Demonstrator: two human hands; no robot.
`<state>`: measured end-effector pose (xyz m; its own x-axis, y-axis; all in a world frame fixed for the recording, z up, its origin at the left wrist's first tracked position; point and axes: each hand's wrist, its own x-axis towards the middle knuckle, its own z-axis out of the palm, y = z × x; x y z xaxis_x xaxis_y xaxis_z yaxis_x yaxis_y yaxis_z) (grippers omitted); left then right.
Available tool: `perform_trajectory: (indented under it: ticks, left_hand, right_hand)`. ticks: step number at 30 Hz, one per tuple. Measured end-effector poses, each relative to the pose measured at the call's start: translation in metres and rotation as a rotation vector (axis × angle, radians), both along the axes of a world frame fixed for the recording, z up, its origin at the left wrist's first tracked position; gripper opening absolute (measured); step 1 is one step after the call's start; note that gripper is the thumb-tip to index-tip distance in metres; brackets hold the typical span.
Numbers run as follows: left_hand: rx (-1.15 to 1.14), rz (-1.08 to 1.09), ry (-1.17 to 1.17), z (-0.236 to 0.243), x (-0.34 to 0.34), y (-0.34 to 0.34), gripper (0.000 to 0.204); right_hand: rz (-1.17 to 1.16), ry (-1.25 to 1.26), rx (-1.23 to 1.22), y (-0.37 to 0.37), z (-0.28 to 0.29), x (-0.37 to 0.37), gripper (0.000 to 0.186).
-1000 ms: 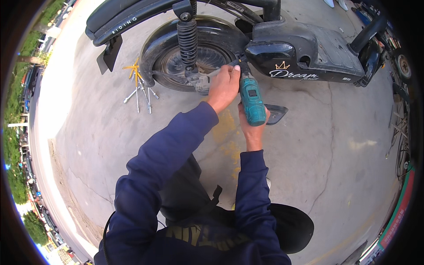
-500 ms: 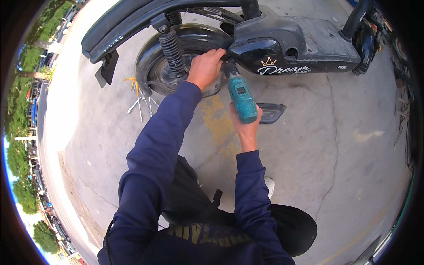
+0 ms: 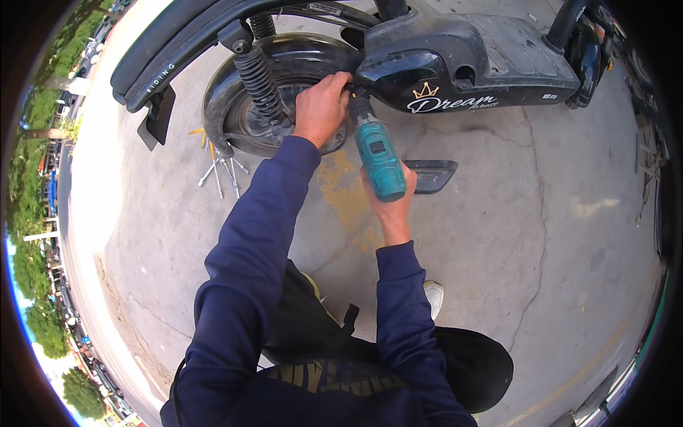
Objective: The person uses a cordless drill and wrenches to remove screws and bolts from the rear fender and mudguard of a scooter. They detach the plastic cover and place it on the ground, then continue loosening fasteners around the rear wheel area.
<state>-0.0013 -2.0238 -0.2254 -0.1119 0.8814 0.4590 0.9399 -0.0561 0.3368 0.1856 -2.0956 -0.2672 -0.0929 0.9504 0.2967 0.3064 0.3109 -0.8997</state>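
My right hand point(image 3: 390, 212) is wrapped round the grip of a teal cordless drill point(image 3: 380, 158). The drill's nose points away from me, at the rear lower corner of a black electric scooter's body point(image 3: 405, 77). Just left of the drill's tip, my left hand point(image 3: 320, 111) has its fingers bent and pressed together against the scooter, between the rear wheel point(image 3: 306, 64) and the body. Whatever its fingertips hold is hidden, as is the drill's very tip. A coil shock absorber point(image 3: 259, 87) stands left of that hand.
A black plastic piece point(image 3: 431, 176) lies on the concrete floor point(image 3: 484, 235), right of the drill. Several metal wrenches point(image 3: 222, 174), with a yellow part point(image 3: 197, 132) beside them, lie below the rear wheel. The scooter's seat point(image 3: 167, 46) overhangs at upper left.
The scooter, both hands and the drill appear slightly further left in the picture, as the view has shifted. My left hand stays by the drill's tip; my right keeps its hold.
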Motion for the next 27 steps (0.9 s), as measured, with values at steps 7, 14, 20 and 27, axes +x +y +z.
perform_trajectory:
  ticks: [7, 14, 20, 27]
  left_hand:
    - [0.0, -0.052, 0.08, 0.002, -0.009, 0.0, 0.02]
    - [-0.011, -0.095, 0.24, 0.003, -0.012, 0.004, 0.022]
    - [0.048, -0.134, 0.315, -0.004, -0.012, 0.002, 0.022]
    - [0.038, -0.159, 0.453, 0.001, -0.013, 0.007, 0.016]
  right_hand:
    - [-0.015, 0.036, -0.001, -0.002, 0.005, -0.006, 0.02]
    - [-0.022, 0.089, -0.052, -0.008, 0.0, -0.009, 0.022]
    - [-0.037, 0.068, -0.043, -0.015, -0.013, -0.001, 0.02]
    - [-0.178, 0.213, 0.003, -0.039, -0.054, 0.027, 0.027]
